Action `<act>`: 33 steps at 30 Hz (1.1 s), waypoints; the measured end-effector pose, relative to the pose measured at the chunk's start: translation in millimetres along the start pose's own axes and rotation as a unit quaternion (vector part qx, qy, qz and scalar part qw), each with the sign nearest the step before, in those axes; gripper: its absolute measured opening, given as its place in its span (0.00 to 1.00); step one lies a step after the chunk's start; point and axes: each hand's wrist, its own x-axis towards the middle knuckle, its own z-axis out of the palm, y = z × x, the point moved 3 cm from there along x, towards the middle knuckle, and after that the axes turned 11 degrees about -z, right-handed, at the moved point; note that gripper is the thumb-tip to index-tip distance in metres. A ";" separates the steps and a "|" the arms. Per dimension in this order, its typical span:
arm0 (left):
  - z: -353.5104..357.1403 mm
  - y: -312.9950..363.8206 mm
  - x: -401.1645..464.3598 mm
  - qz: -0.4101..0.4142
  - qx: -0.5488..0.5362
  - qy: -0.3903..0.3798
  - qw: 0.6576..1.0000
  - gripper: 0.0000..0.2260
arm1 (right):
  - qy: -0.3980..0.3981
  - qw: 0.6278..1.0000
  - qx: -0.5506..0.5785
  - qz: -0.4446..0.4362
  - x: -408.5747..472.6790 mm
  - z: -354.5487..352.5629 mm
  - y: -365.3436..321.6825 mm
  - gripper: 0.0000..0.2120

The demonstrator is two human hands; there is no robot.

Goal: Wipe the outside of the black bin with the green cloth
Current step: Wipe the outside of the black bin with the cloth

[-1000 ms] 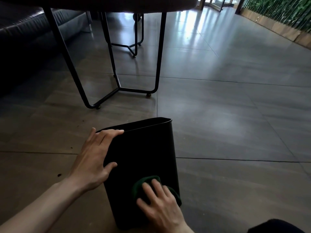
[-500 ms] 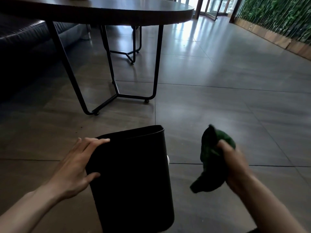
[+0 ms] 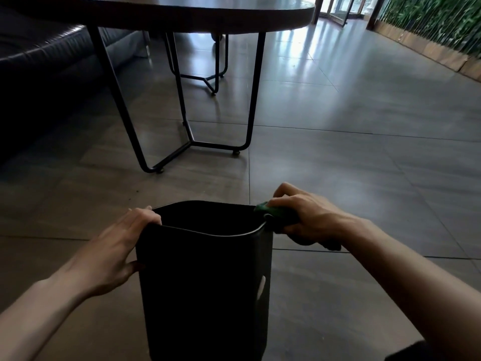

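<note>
- Head view, change: a second ago the right hand pressed the green cloth low on the near face of the black bin; half a second ago the cloth was lifted clear to the right. Now it's against the bin's right side, just under the rim.
- Meaning, my read: near face done, wipe moving to the right wall. Far side likely untouched.
- Right hand closed around the bunched cloth; most of it is hidden under the palm.
- Left hand has shifted to the left rim corner, fingers curled over the edge, thumb on the wall, steadying.
- Bin upright on the tiled floor, between both hands, near the round table.
- Count: one bin, one cloth, two hands, one table, a dark sofa on the left.
</note>
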 end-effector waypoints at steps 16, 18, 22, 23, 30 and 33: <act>-6.8 87.4 28.7 0.077 -0.107 0.031 0.991 0.30 | 0.053 0.997 0.050 -0.013 7.3 -32.3 -26.3 0.10; 0.0 88.6 31.2 0.060 -0.088 0.030 0.994 0.34 | 0.071 0.996 0.048 -0.002 11.5 -28.2 -29.5 0.11; 3.4 83.6 36.1 0.046 -0.109 0.032 0.993 0.35 | 0.227 0.970 0.079 0.015 6.8 -13.7 -33.8 0.10; 4.4 82.8 36.7 0.049 -0.116 0.031 0.992 0.34 | 0.295 0.952 0.085 0.009 3.7 -12.3 -38.7 0.11; 8.8 71.2 49.6 0.043 -0.154 0.014 0.987 0.31 | 0.364 0.921 0.004 -0.140 13.3 40.9 -115.4 0.21; 5.9 61.9 50.6 0.039 -0.169 0.032 0.984 0.29 | 0.278 0.946 -0.083 -0.142 3.2 92.2 -126.3 0.30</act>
